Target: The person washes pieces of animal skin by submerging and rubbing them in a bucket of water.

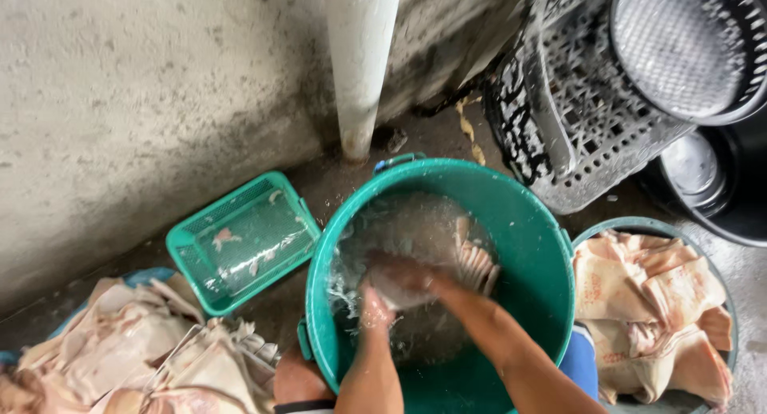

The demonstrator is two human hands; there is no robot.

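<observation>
A large green bucket (534,236) of cloudy water stands in the middle. Both of my hands are plunged into it. My left hand (374,308) is under the splashing water at the bucket's left side. My right hand (403,276) reaches across and grips a pale, ribbed piece of raw skin or meat (473,264) that floats at the surface. Motion blur and water hide the fingers of both hands, so my left hand's hold on the piece is unclear.
A small green plastic basket (240,240) with scraps lies left of the bucket. Piles of pale raw skins fill a basin (651,224) at right and a heap (120,350) at lower left. A white pipe (359,62), concrete wall and grey crate (575,118) stand behind.
</observation>
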